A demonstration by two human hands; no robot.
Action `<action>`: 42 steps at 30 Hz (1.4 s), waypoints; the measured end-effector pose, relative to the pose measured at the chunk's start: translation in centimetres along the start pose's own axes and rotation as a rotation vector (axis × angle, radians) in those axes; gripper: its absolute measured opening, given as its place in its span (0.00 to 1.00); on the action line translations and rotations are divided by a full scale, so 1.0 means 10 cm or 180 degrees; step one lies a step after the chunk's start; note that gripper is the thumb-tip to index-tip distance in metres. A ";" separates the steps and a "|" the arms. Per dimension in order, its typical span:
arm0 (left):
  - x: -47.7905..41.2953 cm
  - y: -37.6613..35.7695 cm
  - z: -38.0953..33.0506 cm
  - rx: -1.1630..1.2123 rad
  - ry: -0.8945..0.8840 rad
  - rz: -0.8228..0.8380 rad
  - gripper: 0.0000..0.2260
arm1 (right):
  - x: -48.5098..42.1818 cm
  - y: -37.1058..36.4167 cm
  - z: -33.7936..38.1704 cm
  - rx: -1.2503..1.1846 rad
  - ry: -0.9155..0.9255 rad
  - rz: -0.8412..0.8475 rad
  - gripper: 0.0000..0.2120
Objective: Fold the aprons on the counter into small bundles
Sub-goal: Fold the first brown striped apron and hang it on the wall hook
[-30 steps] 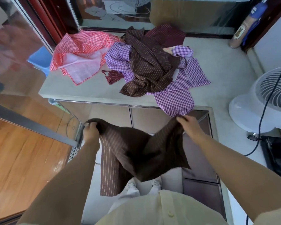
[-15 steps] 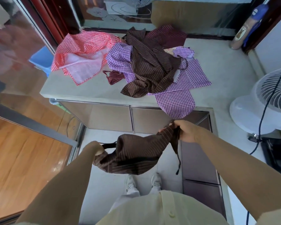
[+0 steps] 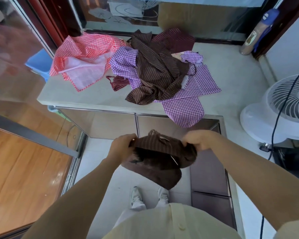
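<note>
As viewed from the head camera, a brown pinstriped apron [image 3: 162,157] is held bunched in mid-air, in front of the counter [image 3: 97,99] and clear of its top. Its left end is gripped by the left hand [image 3: 122,146], fingers curled round the cloth. Its right end is gripped by the right hand [image 3: 199,139], fingers likewise curled into the fabric. A loose fold hangs below both hands.

On the counter an unfolded heap is noted:
- a red gingham apron [image 3: 86,54] at the left
- a purple gingham apron [image 3: 185,104] draped partly over the front edge
- a second brown striped apron [image 3: 155,73] lying across it
- a maroon apron [image 3: 176,38] behind

A white fan [image 3: 283,107] is seen at the far right.
</note>
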State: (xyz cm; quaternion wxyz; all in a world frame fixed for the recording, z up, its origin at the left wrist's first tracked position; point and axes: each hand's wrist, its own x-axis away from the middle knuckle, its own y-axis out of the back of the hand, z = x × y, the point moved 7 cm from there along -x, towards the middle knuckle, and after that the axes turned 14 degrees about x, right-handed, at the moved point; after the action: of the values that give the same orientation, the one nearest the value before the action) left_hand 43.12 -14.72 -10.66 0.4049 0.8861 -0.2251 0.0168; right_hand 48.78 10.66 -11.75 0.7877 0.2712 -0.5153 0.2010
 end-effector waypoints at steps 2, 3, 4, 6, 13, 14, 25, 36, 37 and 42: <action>0.03 -0.05 -0.15 0.0111 -0.0232 0.0176 0.11 | -0.10 0.13 -0.22 0.0662 -0.0229 -0.0497 0.15; 0.04 -0.09 -0.23 0.0144 -0.0355 0.0239 0.12 | -0.13 0.20 -0.17 0.0552 0.0052 -0.0849 0.22; 0.05 -0.14 -0.31 0.0181 -0.0498 0.0285 0.12 | -0.12 0.20 -0.02 0.0247 0.0483 -0.1070 0.26; 0.05 -0.22 -0.45 0.0216 -0.0615 0.0326 0.12 | -0.10 0.00 0.29 -0.0334 0.1044 -0.0627 0.33; 0.12 -0.06 -0.32 0.0785 -0.0210 0.0014 0.12 | -0.28 -0.71 0.57 -0.1047 0.0740 0.0715 0.21; 0.15 -0.03 -0.30 0.0831 -0.0211 0.0016 0.13 | -0.31 -0.72 0.53 -0.1107 0.0501 0.0678 0.25; 0.28 -0.37 -0.18 0.2579 0.0914 0.2025 0.10 | -0.26 -0.58 0.80 -0.0995 0.1104 0.0294 0.17; 0.00 -0.55 0.28 0.2691 0.2125 0.0990 0.37 | 0.25 -0.36 0.35 -0.0040 0.1251 0.1646 0.19; -0.01 -0.63 0.17 0.2712 0.2005 0.1209 0.30 | 0.28 -0.33 0.30 -0.0030 0.1270 0.1644 0.18; -0.11 -0.69 0.13 0.3158 0.1944 0.0751 0.12 | 0.23 -0.25 0.13 -0.0327 0.1214 0.1511 0.15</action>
State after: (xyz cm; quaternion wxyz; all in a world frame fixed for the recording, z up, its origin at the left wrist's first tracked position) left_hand 44.80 -11.27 -16.69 -0.0158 0.8935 -0.1607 0.4191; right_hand 50.24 7.99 -9.77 0.8139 0.0605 -0.4166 0.4004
